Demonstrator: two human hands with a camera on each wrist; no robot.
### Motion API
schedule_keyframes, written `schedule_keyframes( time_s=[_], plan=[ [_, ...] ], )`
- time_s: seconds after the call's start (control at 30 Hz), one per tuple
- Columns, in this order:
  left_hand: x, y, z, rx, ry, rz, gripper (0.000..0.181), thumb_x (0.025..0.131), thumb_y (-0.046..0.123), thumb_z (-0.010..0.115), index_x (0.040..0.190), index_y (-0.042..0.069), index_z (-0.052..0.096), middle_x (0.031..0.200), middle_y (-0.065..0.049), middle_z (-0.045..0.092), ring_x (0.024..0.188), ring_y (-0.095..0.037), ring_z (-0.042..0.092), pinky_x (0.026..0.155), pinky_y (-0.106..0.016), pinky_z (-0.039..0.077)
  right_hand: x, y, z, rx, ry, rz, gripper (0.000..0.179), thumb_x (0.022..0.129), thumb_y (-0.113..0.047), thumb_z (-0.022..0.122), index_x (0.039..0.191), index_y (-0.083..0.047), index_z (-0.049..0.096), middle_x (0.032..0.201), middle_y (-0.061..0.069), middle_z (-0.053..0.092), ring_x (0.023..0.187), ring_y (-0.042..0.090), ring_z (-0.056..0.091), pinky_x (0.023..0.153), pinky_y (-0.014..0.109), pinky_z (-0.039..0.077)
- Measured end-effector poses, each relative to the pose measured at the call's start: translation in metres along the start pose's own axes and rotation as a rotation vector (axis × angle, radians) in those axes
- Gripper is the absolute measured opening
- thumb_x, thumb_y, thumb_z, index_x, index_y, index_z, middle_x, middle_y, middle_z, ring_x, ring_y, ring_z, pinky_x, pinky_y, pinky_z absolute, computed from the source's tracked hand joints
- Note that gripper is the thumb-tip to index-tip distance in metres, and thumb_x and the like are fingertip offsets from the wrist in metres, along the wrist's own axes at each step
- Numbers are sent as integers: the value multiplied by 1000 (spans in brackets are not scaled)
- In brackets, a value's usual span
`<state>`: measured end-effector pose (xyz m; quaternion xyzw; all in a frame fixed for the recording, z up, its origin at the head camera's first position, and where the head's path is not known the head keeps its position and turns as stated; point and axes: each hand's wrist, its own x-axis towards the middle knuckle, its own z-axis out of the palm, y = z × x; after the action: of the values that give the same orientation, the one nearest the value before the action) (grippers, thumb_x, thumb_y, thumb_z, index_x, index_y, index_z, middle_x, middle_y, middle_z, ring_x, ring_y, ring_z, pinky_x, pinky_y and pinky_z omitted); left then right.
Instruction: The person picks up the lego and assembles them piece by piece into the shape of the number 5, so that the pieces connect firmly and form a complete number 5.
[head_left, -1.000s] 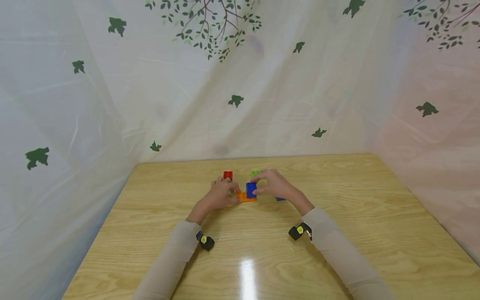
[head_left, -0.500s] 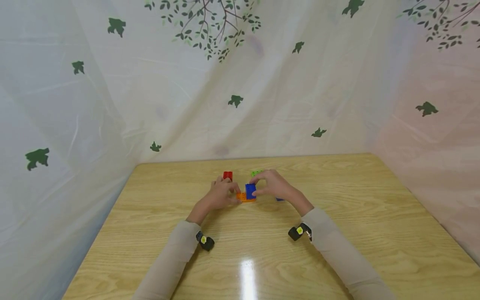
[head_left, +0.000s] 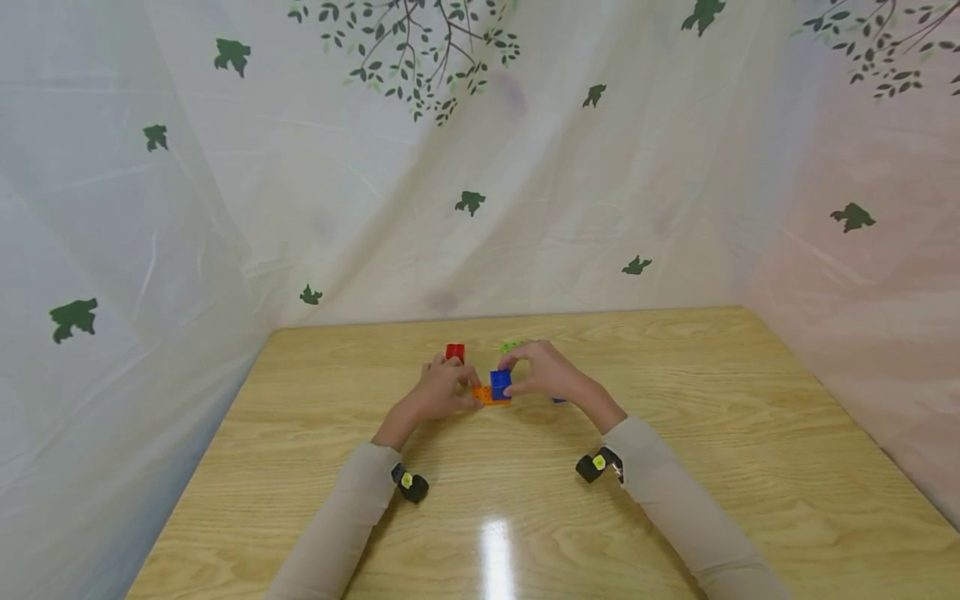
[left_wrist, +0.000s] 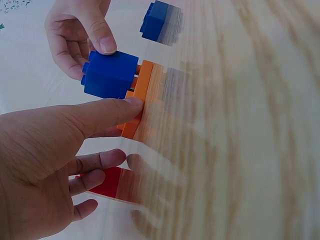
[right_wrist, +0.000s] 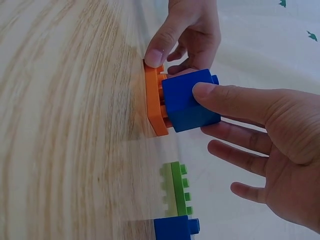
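A flat orange building plate (head_left: 482,394) lies on the table, pinched at its left end by the thumb and fingers of my left hand (head_left: 440,390). Over its right part my right hand (head_left: 551,369) pinches a blue brick (head_left: 500,385) between thumb and fingers. In the left wrist view the blue brick (left_wrist: 111,75) sits at the tops of the orange studs, with a narrow gap above the plate (left_wrist: 145,75). From the right wrist, the blue brick (right_wrist: 187,102) looks slightly tilted against the orange plate (right_wrist: 154,102).
Behind my left hand stands a red brick (head_left: 455,352). A flat green plate (head_left: 512,346) lies behind my right hand, and a second blue brick (right_wrist: 171,229) is near it. The wooden table (head_left: 480,467) ends at a hanging cloth (head_left: 375,208) at the back.
The blue brick in my right hand has come down a little toward the orange plate and slightly left. My left hand keeps its hold on the plate.
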<state>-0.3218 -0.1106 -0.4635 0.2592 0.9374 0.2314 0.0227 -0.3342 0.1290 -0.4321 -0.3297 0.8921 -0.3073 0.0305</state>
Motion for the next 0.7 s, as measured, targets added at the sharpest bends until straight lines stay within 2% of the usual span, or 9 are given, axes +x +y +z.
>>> schedule_keyframes(
  time_s=[0.43, 0.7],
  plan=[
    [-1, -1, 0, -8, 4, 6, 24, 84, 32, 85, 99, 19, 72, 104, -5, 64, 98, -25, 41, 84, -43, 27, 0, -1, 1, 12, -6, 3, 32, 78, -14, 89, 104, -8, 72, 98, 6, 75, 103, 34, 69, 99, 53, 51],
    [0, -1, 0, -3, 2, 8, 23, 85, 32, 84, 100, 19, 72, 104, -5, 64, 98, -24, 41, 83, -41, 26, 1, 2, 1, 18, -11, 9, 32, 79, -15, 89, 106, -9, 72, 99, 5, 75, 104, 34, 68, 100, 54, 50]
  ],
)
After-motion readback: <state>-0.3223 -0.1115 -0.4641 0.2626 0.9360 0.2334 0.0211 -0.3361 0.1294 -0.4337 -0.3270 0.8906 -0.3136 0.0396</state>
